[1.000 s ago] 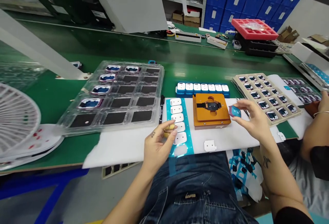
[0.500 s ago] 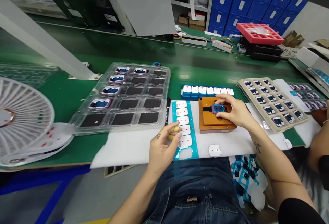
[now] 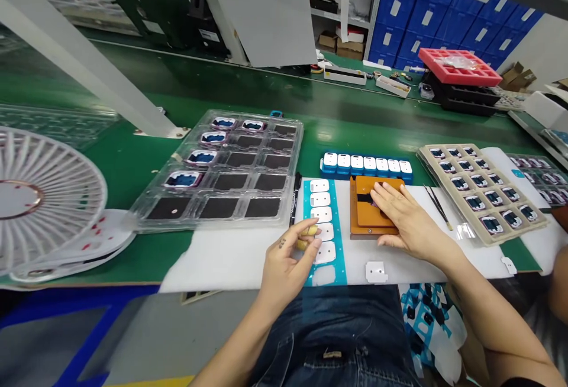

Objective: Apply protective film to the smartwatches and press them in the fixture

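Observation:
My right hand [image 3: 406, 215] lies flat, fingers stretched, on top of the orange-brown fixture block [image 3: 366, 215]. It covers the small watch-like part seated there; only a black strip beside it shows. My left hand [image 3: 288, 263] hovers over a blue backing sheet [image 3: 338, 257] with white rounded-square stickers [image 3: 325, 231]. Its fingers are loosely curled, thumb and forefinger apart, with yellow finger cots on some fingertips and nothing visible held. A loose white piece [image 3: 376, 271] lies in front of the block. Behind the block stands a row of white-topped blue pieces [image 3: 368, 165].
On the left is a clear tray [image 3: 284, 221] partly filled with watch-case parts, near a white fan [image 3: 66, 197]. Tweezers [image 3: 438, 206] and a beige tray [image 3: 477, 233] of parts lie right. A black pen [image 3: 295, 197] lies by the sheet. Another person's arm shows at the right edge.
My right hand has gone from pinching the watch-like part by its edges to pressing flat over it. The tweezers have come into sight. My left hand keeps its pose; the view has shifted slightly.

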Motion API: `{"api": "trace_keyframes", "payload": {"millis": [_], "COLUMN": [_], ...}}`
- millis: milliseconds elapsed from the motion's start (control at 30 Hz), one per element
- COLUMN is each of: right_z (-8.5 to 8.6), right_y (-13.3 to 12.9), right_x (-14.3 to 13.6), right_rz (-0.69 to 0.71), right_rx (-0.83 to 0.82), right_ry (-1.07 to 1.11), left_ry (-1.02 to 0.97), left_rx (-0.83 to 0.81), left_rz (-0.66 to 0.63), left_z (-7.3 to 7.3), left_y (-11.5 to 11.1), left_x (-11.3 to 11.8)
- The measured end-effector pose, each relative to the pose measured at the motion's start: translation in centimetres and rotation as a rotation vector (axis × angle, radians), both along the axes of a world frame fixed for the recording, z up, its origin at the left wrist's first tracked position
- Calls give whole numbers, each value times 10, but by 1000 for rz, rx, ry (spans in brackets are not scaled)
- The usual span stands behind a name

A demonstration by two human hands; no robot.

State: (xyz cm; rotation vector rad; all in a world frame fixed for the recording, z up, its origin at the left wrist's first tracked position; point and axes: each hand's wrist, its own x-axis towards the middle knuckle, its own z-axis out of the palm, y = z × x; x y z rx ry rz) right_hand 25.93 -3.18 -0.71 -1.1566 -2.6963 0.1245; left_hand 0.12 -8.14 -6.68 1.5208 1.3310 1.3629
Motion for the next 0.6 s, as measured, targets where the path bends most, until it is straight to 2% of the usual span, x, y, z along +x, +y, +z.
{"api": "trace_keyframes", "payload": {"millis": [333, 400, 467, 533, 600], "right_z": [-10, -12, -15, -18, -23], "right_y": [7, 6, -4, -25, -53], "right_x": [3, 6, 10, 13, 16], "right_rz": [0, 9, 4, -31, -43], "right_rx": [74, 80, 152, 251, 227], "right_ry": [7, 42, 156, 361, 579], "left_ry": [-54, -94, -146, -174, -173], "left_rx": [16, 78, 131, 118, 24], "left_rz": [7, 33, 26, -65, -237], "left_z": [-1, 1, 3, 4, 4], "left_y": [0, -5, -17, -35, -54], "left_x": [3, 5, 4, 0, -7]}}
